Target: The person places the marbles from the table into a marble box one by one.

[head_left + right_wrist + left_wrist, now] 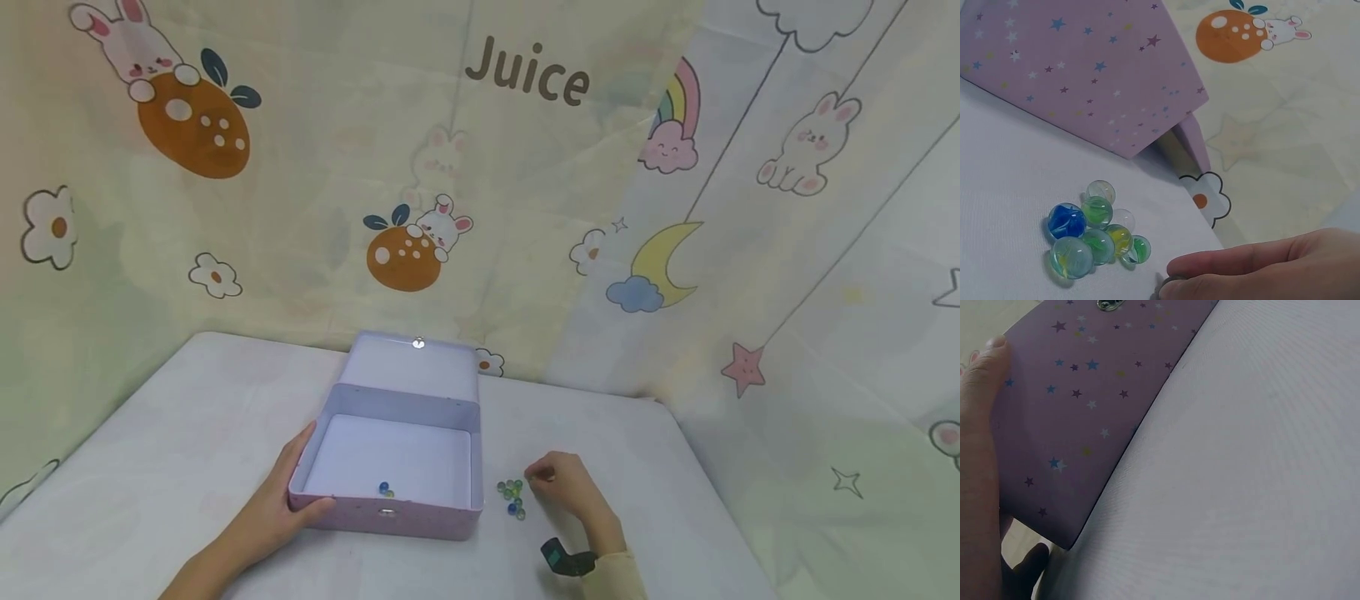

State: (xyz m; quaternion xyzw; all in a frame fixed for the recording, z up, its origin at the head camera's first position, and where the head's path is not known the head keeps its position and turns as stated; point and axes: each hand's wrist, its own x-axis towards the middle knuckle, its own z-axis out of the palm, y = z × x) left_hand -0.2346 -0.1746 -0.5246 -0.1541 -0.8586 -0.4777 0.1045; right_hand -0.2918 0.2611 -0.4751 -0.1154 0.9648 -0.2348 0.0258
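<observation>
"What could go wrong here?"

"The right hand [567,486] pinches something dark and roundish [1172,279], perhaps a marble, close by the loose marbles [1097,245]. One careless brush of those fingers could send them all rolling across the table [622,433]."

"And the left hand [268,507]?"

"It grips the box [427,522] at the near left corner; a sharp tug might set the marbles inside [384,486] rolling off from the near wall."

"How do the loose ones look?"

"Glassy: one deep blue, the rest clear or pale green with green and yellow swirls, bunched on the table just right of the box."
</observation>
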